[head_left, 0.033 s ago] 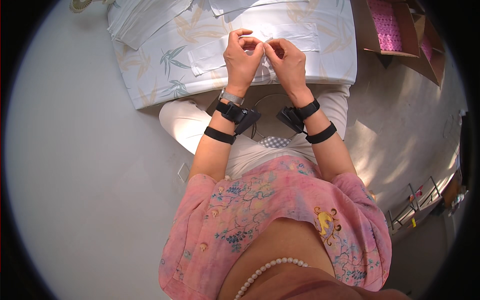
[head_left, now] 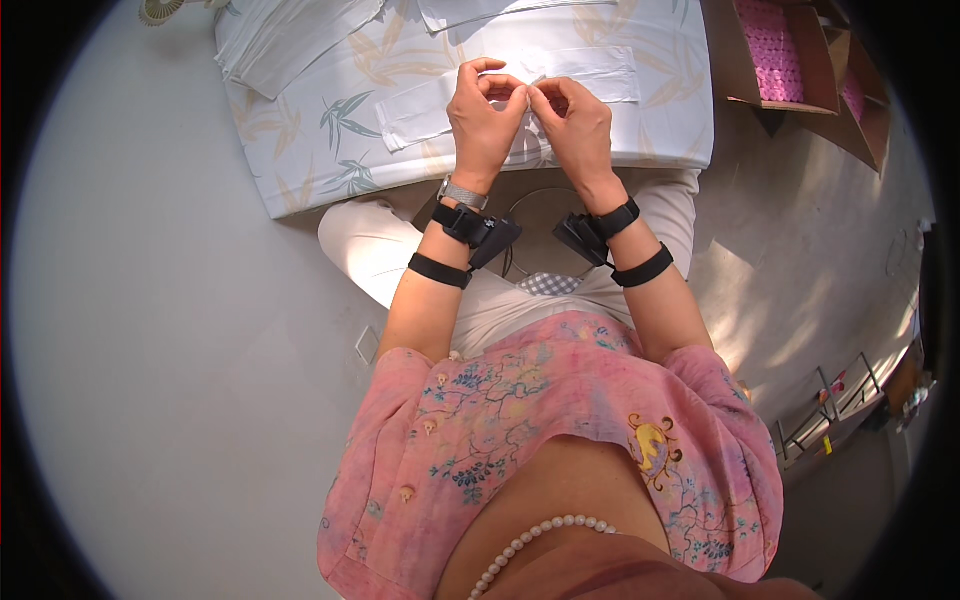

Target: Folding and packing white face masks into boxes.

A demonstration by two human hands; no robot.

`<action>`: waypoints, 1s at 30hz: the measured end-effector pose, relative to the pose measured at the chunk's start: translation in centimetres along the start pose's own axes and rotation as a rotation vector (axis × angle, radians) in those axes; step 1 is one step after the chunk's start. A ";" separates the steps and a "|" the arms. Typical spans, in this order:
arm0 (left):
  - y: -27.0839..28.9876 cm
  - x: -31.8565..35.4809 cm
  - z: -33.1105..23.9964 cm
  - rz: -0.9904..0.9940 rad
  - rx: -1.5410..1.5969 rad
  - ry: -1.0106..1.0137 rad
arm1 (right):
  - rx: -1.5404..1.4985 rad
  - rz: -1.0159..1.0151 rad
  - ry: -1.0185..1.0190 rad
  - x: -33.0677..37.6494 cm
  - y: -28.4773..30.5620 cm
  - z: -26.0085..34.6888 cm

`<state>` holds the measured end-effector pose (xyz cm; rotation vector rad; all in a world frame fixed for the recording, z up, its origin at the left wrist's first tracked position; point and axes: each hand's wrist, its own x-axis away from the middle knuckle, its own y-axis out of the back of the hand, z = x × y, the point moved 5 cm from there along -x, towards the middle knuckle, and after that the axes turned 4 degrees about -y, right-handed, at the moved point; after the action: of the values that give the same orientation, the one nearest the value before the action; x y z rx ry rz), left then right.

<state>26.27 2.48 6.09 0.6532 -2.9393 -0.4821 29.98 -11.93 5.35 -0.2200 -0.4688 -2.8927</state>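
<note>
Pale grey floor spreads around me where I sit, and across my knees stands the desk (head_left: pixel 330 150), covered in a white cloth printed with bamboo leaves. At its far left corner lies a stack of white sheets (head_left: pixel 285 45), and off to my right an open cardboard box (head_left: pixel 775 60) holds pink pieces. A long white strip (head_left: pixel 420 105) stretches flat across the cloth just beyond my fingers. Black straps circle both wrists. My left hand (head_left: pixel 485 120) and right hand (head_left: pixel 575 125) meet above the near edge of the desk, thumbs and forefingers pinched together on a small white piece (head_left: pixel 530 88) held between them, lifted slightly off the cloth. I judge I am midway through working this piece at its edge, folding or peeling it; which one is too small to tell. That calls for a steady pinch from one hand while the other draws gently, so nothing tears or slips.
</note>
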 end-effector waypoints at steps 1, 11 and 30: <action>-0.1 0.0 -0.1 0.009 0.001 -0.009 | 0.000 -0.002 0.000 0.0 0.0 -0.1; -0.6 0.2 0.1 0.006 0.015 -0.013 | 0.018 -0.025 -0.019 -0.2 0.0 -0.8; -0.5 -0.1 0.3 -0.008 0.035 0.118 | 0.008 -0.048 0.018 0.3 -0.1 -0.4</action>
<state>26.58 2.16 5.65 0.6730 -2.8411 -0.3799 29.64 -12.03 4.96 -0.1837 -0.4884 -2.9361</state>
